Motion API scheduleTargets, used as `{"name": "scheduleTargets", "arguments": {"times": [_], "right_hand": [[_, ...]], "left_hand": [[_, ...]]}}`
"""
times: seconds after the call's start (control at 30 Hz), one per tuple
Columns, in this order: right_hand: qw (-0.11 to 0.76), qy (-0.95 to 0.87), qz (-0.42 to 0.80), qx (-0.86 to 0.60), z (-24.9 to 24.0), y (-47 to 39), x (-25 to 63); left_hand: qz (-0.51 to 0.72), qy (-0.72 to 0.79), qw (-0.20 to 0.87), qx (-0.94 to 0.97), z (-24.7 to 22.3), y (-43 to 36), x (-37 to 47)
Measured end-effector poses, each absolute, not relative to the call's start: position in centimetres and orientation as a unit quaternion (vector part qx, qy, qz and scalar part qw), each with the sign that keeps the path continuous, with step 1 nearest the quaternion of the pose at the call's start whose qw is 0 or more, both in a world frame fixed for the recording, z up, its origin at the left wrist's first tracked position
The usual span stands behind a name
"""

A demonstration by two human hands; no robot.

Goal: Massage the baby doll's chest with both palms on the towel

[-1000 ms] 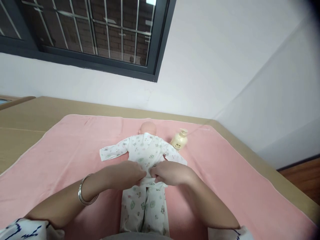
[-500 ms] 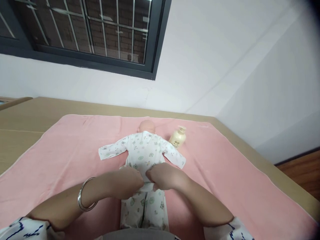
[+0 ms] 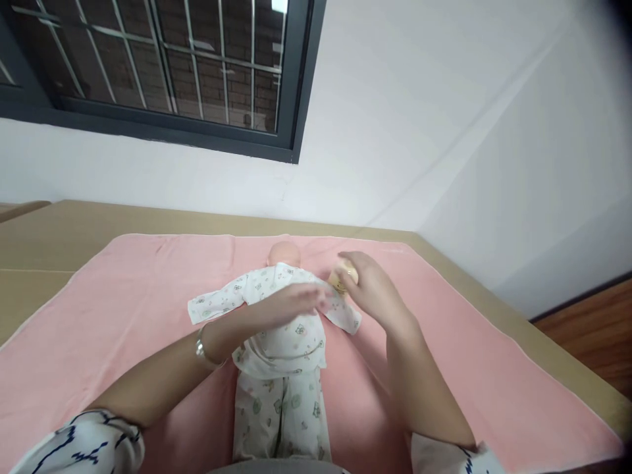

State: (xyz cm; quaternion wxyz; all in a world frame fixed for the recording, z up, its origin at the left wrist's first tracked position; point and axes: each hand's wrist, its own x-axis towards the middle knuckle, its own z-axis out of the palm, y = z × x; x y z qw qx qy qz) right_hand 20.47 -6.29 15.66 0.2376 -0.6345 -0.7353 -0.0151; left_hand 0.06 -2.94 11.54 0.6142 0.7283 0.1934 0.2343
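A baby doll in a white printed top and matching trousers lies stretched out, its smooth head pointing away from me. My left hand, blurred by motion, is over the top's upper part with fingers stretched out and nothing in them. Beside the doll's right-side sleeve stands a cream pump bottle. My right hand is at the bottle, thumb and fingers apart around its upper part. The hand partly hides the bottle, and firm contact cannot be made out.
Under the doll a pink sheet covers much of the tan surface. A white wall with a dark-framed barred window rises behind. Brown wood shows at the far right.
Both hands have let go of the top's lower hem. My right hand has moved up and right to the bottle; my left has moved up over the doll. The hem now lies over the trousers' waist.
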Motion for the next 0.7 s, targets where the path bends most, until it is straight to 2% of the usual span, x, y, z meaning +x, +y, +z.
{"name": "scheduleTargets", "arguments": {"times": [0.07,0.1,0.2,0.3,0.43,0.57,0.7], "right_hand": [[0.289,-0.692,-0.061,-0.659,14.4,-4.2,21.5],[0.294,-0.682,-0.065,-0.666,13.6,-3.2,21.8],[0.239,-0.69,-0.062,-0.68,11.6,-1.0,22.1],[0.196,-0.691,-0.084,-0.691,10.9,-0.5,21.8],[0.201,-0.687,-0.079,-0.694,11.1,-1.4,20.5],[0.22,-0.745,-0.072,-0.626,10.8,-3.7,16.8],[0.253,-0.784,-0.078,-0.562,10.0,-7.0,12.4]], "left_hand": [[0.293,0.185,0.766,0.541,11.3,-0.3,2.6],[0.31,0.183,0.81,0.463,11.3,1.0,3.7],[0.32,0.191,0.873,0.314,11.2,4.4,6.3],[0.332,0.194,0.887,0.254,11.1,6.1,7.7],[0.336,0.17,0.894,0.242,11.0,5.0,7.8],[0.321,0.139,0.887,0.301,11.3,1.8,6.3],[0.354,0.189,0.815,0.419,10.6,-1.7,4.3]]}}
